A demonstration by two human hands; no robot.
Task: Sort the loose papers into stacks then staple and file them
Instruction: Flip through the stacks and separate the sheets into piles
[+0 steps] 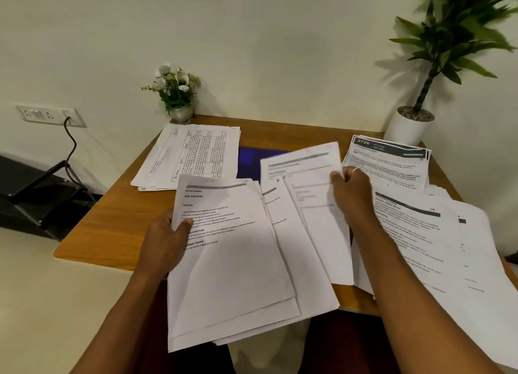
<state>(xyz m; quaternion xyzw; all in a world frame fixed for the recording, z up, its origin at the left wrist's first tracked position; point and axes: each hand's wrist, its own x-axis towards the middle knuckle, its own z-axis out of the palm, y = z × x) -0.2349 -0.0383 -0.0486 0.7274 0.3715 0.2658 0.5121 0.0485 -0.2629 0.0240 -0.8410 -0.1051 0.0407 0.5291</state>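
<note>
Open along the left strip of the table: bare wood from the near corner to the tabulated stack. Blocked rear left by the small flower pot, rear right by the large plant pot. Narrow at the centre rear, over the blue folder, between the tabulated stack and the raised sheet. Covered on the right by overlapping paper stacks. Closed at the near centre by the fanned sheets.
</note>
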